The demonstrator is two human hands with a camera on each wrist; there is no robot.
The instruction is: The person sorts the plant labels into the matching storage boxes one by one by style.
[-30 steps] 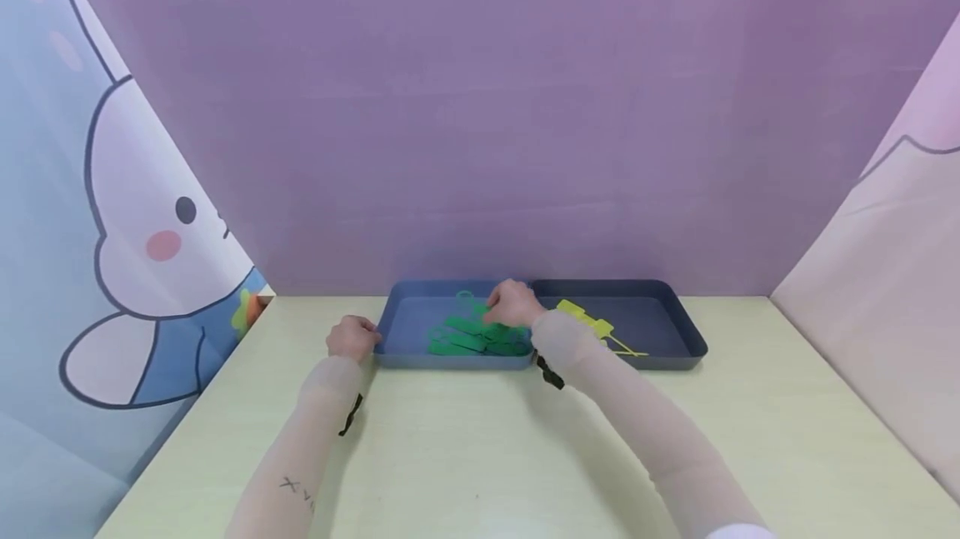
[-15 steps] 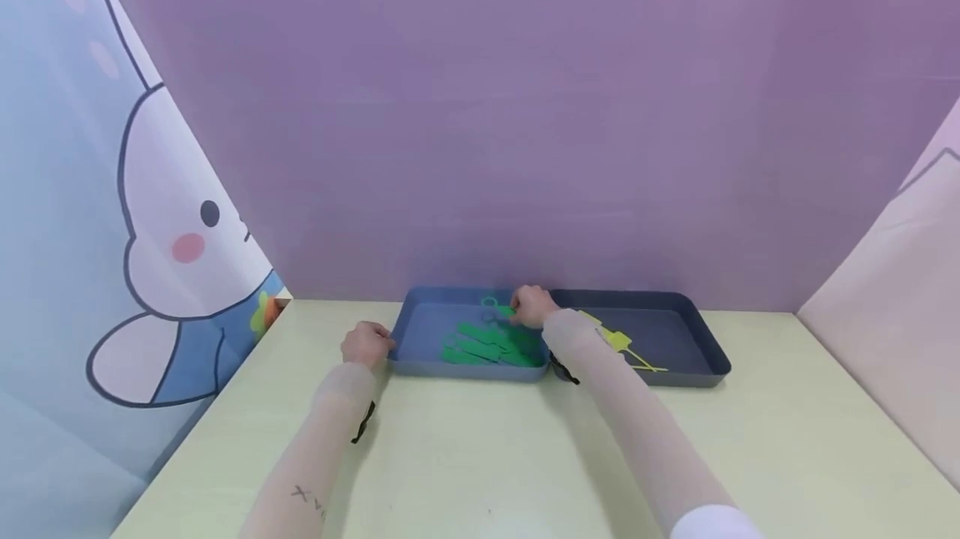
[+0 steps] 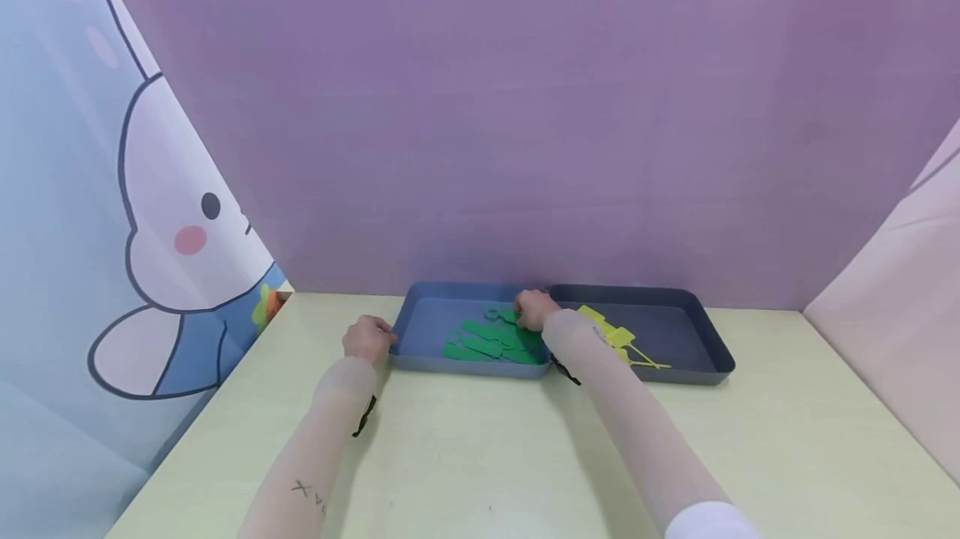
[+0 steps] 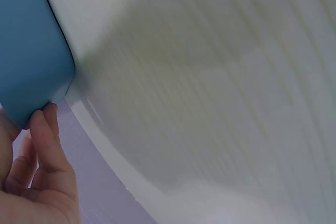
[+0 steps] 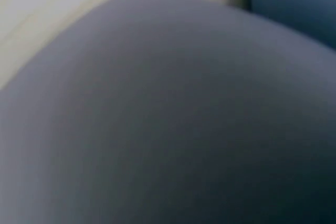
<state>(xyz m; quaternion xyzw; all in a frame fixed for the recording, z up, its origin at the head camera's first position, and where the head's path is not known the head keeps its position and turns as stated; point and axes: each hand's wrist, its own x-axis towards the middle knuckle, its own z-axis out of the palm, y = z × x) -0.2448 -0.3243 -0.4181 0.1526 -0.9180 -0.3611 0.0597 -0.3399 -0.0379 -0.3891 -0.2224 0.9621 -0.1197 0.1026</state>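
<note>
At the left rim of the blue tray (image 3: 438, 304) is my left hand (image 3: 367, 339). In the left wrist view, its thumb and fingers (image 4: 50, 145) pinch the tray's edge near a corner. My right hand (image 3: 534, 309) is low over the tray's right end, fingers curled down, and pinches a flat green piece with a ring at its end (image 3: 492, 314). Several flat green pieces (image 3: 480, 345) lie heaped in front of it, some partly hidden by the hand. A blurred dark surface fills most of the right wrist view and hides the right fingers there.
A dark grey tray (image 3: 675, 331) stands against the blue tray's right side. Thin yellow pieces (image 3: 618, 336), with square ends and sticks, lie in its left part, partly behind the right forearm. A purple backdrop (image 3: 480, 147) rises behind the pale wooden table (image 3: 450, 447).
The right hand has brought the ring-ended green piece to the back right of the heap and lowered it. The left hand stays on the tray rim. The head view has shifted slightly.
</note>
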